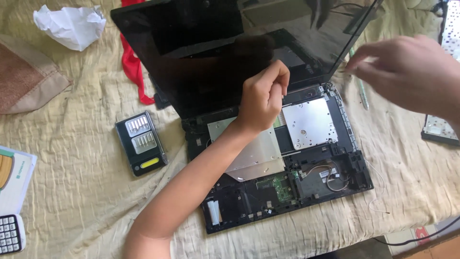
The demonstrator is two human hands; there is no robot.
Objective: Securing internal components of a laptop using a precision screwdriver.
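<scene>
While the opened laptop (287, 158) lies on the beige cloth (86, 192) with its inner metal plates bare, your left hand (262, 98) hovers over its middle, the fingers curled closed as if pinching, but I cannot tell what they hold. Your right hand (412, 72) is to the right of the laptop, blurred, so its fingers I cannot tell. Left of the laptop lies a screwdriver bit case (141, 142); further left, a crumpled white paper (71, 25).
</scene>
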